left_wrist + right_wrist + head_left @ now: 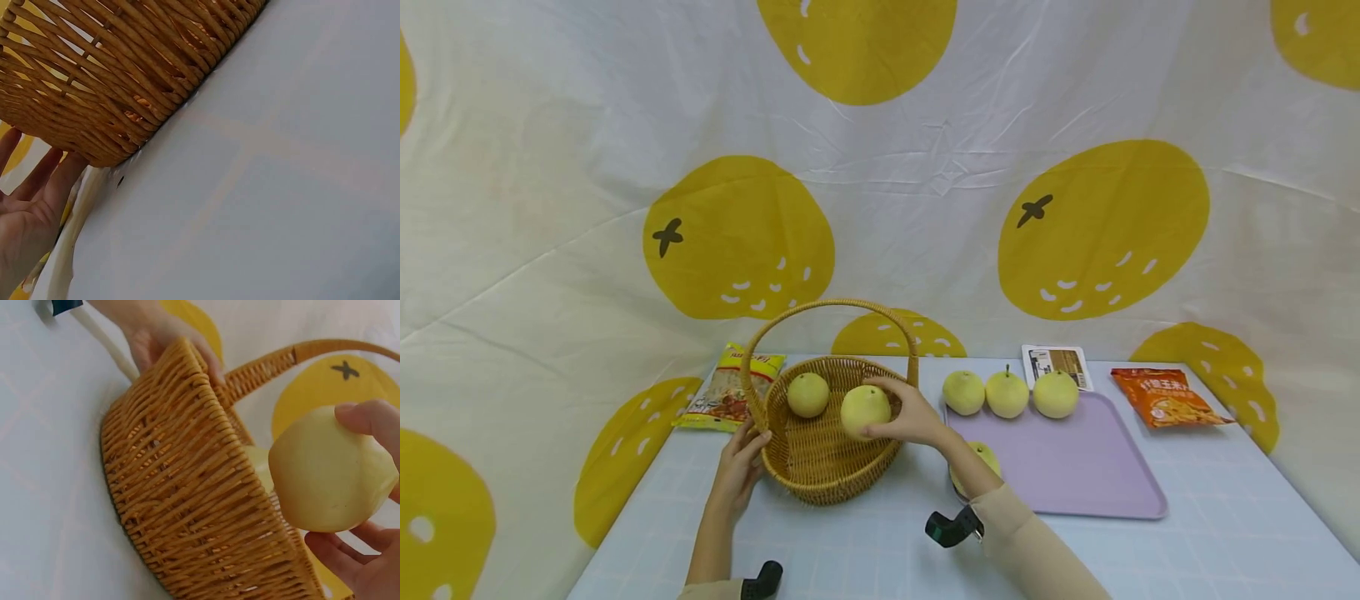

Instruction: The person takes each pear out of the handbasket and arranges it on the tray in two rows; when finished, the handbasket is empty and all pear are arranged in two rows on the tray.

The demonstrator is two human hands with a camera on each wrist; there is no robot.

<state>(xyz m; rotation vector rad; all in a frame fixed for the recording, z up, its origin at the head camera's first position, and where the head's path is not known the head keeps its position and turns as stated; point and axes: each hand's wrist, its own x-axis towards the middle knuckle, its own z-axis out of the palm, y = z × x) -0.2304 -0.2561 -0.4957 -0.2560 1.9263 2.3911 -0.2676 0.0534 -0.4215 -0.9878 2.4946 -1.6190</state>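
A round yellow-green pear is held between the thumb and fingers of my right hand, over the right side of a wicker basket. The right wrist view shows this pear above the basket rim, thumb on one side and fingers on the other. My left hand grips the basket's left side by the foot of its tall arched handle, thumb over the rim. Inside the basket lies another pear. In the left wrist view, the left fingers touch the woven wall from outside.
Right of the basket is a lilac tray, three pears along its back edge and one pear partly behind my right forearm. A yellow snack bag, an orange bag and a white-edged pack lie around. Patterned cloth hangs behind.
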